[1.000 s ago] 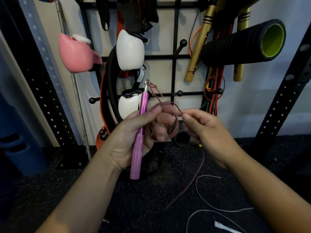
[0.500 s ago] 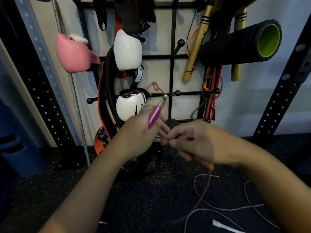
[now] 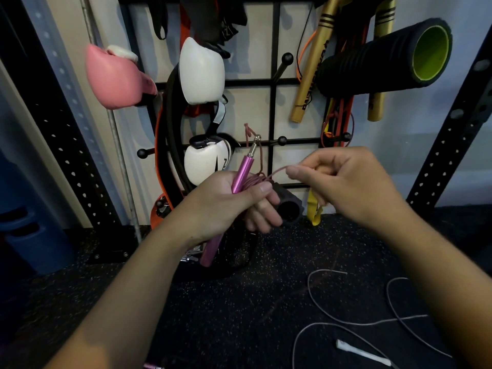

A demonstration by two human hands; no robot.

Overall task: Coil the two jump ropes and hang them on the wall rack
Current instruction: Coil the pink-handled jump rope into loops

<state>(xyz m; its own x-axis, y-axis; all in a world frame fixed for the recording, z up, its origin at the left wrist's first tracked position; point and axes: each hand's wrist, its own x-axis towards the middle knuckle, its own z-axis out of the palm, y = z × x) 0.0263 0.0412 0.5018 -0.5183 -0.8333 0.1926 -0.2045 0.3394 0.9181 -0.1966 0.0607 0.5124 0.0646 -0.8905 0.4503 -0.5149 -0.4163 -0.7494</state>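
Before the wall rack (image 3: 274, 83), left hand (image 3: 226, 206) clamping pink handle (image 3: 241, 174), right hand (image 3: 346, 182) pinching pink cord (image 3: 277, 171).

A dark speckled floor (image 3: 239, 315) is carrying a loose white rope (image 3: 346, 322), its white handle (image 3: 363, 352) lying at the lower right.

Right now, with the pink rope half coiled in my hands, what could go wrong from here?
1. The coils are only pinched under the left hand thumb against the pink handle; easing that grip could let them spring loose.
2. The right hand pulls the cord taut; a hard tug may drag loops out.
3. The white rope lies loose on the floor near you, so stepping forward could snag it.
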